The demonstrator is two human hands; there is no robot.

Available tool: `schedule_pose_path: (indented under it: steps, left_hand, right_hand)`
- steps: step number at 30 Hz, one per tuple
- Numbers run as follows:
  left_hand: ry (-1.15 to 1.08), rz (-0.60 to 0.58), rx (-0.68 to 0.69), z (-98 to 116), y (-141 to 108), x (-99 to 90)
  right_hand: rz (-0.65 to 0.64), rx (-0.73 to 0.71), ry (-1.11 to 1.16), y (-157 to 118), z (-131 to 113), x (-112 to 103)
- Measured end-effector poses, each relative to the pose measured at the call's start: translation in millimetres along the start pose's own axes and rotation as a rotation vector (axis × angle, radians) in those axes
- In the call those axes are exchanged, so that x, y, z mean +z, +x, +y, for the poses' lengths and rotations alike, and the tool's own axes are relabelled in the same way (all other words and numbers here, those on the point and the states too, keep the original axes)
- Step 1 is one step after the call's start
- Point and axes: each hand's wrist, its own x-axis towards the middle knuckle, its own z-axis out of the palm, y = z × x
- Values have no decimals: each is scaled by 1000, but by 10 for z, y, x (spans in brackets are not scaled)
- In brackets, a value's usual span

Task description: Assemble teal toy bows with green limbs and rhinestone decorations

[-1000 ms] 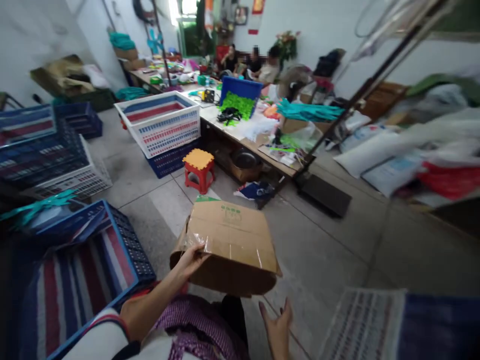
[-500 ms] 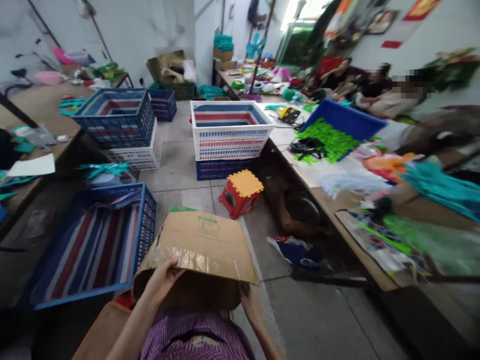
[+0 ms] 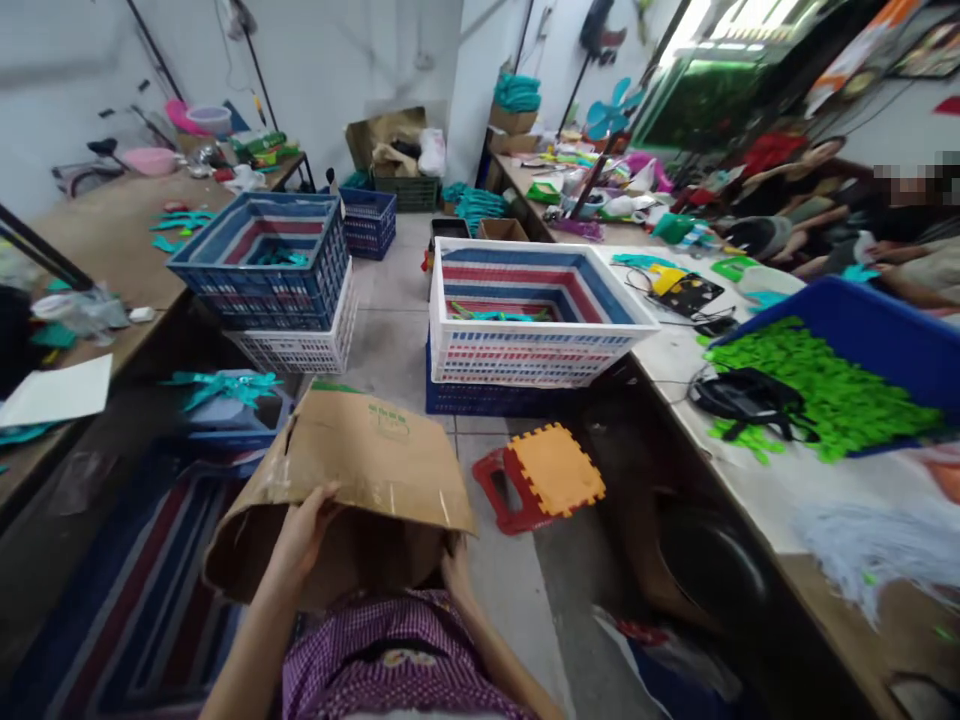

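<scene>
A large brown cardboard box (image 3: 375, 450) with green print is held low in front of my body, its open side facing me. My left hand (image 3: 311, 525) grips the taped top edge near the middle. At the box's right corner, my right hand (image 3: 455, 565) is closed on the edge, its fingertips partly hidden. The box overlaps the striped lining of a big blue crate (image 3: 150, 590) at the lower left. Beyond the box stands a red stool (image 3: 510, 495) with an orange foam top (image 3: 556, 470).
A striped-lined white crate (image 3: 540, 355) sits on a blue one ahead. Stacked crates (image 3: 262, 290) stand at the left. The right table (image 3: 750, 500) bears a blue tub (image 3: 877, 320) with green pieces. Several people sit at the back right.
I have moved forward, so the stool and crates look nearer. The box, with both hands still on it, has shifted left in view, over the big blue crate.
</scene>
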Motion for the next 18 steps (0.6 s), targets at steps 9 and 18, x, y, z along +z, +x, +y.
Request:
schedule_pose_path:
  steps: [9, 18]
  left_hand:
    - [162, -11, 177, 692, 1796, 1706]
    - [242, -77, 316, 1631, 2996, 2870]
  right_hand:
    - [-55, 216, 298, 2314, -782, 558]
    - [1, 368, 450, 4615, -1768, 1569]
